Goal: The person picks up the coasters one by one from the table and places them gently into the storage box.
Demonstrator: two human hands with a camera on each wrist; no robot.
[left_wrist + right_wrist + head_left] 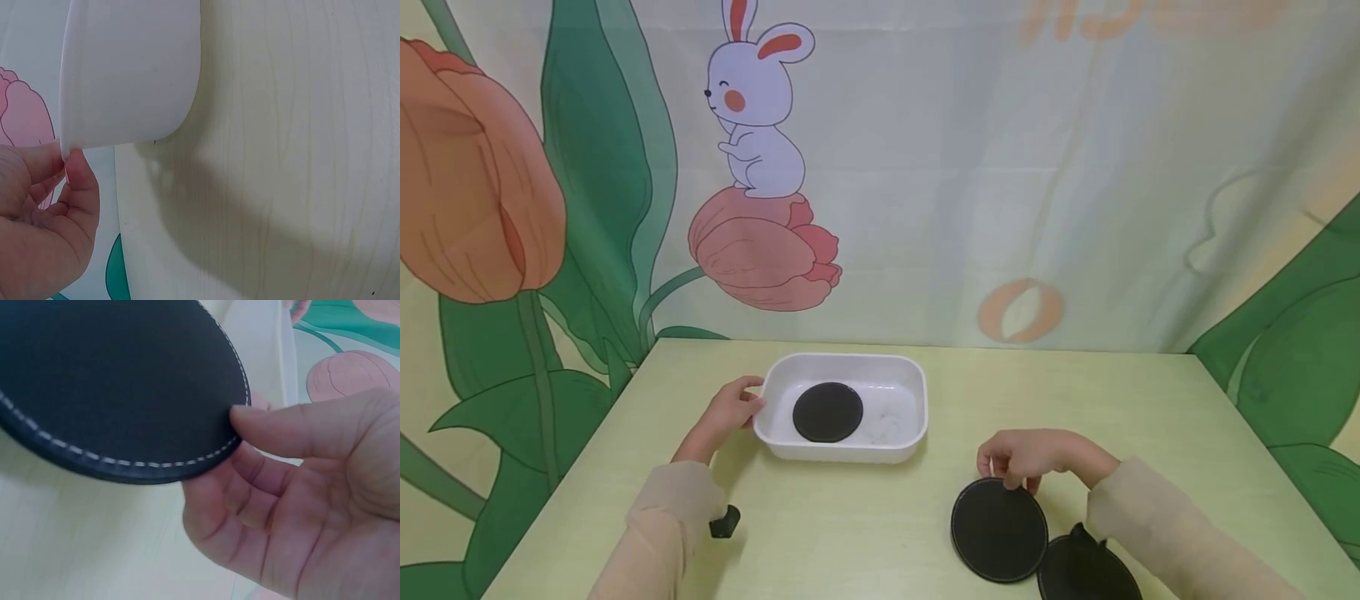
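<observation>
A white rectangular tray (880, 454) stands toward the back of the table, with a round black coaster (827, 412) lying in its left half. My left hand (732, 414) pinches the tray's left rim between thumb and fingers; the left wrist view shows that grip on the white tray (134, 75) up close. On the right, my right hand (1037, 457) pinches the far edge of another black coaster (998, 531). White stitching runs round this coaster (125, 381) in the right wrist view, the thumb on its face and the fingers beneath.
Another black round piece (1086, 571) lies at the front right, partly under the right sleeve and cut off by the frame. Below the left sleeve shows a small black object (725, 522). A printed curtain (925, 208) hangs behind the pale table (850, 533).
</observation>
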